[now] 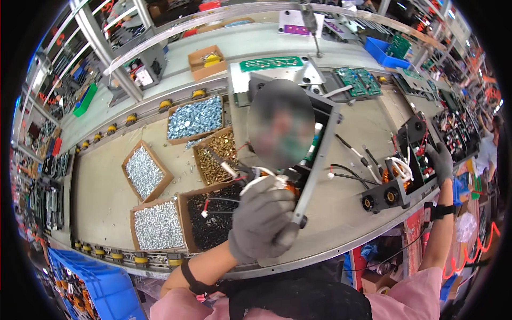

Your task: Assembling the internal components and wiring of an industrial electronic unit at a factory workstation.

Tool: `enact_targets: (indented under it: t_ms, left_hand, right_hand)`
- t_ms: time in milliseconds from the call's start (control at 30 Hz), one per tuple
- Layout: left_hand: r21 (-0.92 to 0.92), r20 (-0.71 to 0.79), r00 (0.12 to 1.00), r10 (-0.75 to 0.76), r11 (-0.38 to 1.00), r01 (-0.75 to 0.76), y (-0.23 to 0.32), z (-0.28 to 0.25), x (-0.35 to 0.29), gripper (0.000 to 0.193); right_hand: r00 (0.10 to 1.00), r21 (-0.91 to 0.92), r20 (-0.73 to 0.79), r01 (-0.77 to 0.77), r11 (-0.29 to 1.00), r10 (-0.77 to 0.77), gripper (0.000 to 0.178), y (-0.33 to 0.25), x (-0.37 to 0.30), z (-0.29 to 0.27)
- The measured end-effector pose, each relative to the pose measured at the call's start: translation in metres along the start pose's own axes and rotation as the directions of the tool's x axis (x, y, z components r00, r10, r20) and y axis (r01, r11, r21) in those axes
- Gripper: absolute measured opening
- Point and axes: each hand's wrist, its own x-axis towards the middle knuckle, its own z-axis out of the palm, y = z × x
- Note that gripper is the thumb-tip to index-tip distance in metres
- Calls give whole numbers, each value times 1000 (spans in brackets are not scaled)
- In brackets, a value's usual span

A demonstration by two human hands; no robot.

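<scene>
As the gloved left hand (264, 220) curls at a boxy metal housing (319, 160), the right hand (440, 161) touches a wired chassis (420, 190). Finger grip is unclear.

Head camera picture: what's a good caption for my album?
Gloved left hand holding an open dark case, right hand at a second case, cardboard boxes of small parts at left.

A large blue plastic crate (118, 290) stands at eight o'clock, a narrow green plastic tray (86, 100) at ten, an open brown cardboard box (209, 71) at eleven, a rectangular blue plastic bin (380, 56) at two.
</scene>
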Motion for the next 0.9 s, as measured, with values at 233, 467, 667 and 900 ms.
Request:
enact_targets:
  t_ms: [233, 467, 667, 900]
  left_hand:
    - [-141, -103, 983, 150, 976, -164, -41, 30, 23, 16]
    - [-156, -244, 968, 56, 983, -96, -30, 68, 43, 23]
    - [-37, -178, 868, -464, 884, 465, -77, 30, 9, 30]
    - [621, 169, 345, -923, 371, 690, -183, -6, -28, 39]
  right_hand:
    - [995, 159, 99, 18, 987, -34, 69, 26, 30, 15]
    - [992, 157, 115, 37, 987, -56, 57, 39, 38, 18]
    - [990, 222, 120, 40, 974, -68, 57, 46, 43, 22]
    - [995, 370, -31, 101, 923, -97, 49, 58, 42, 27]
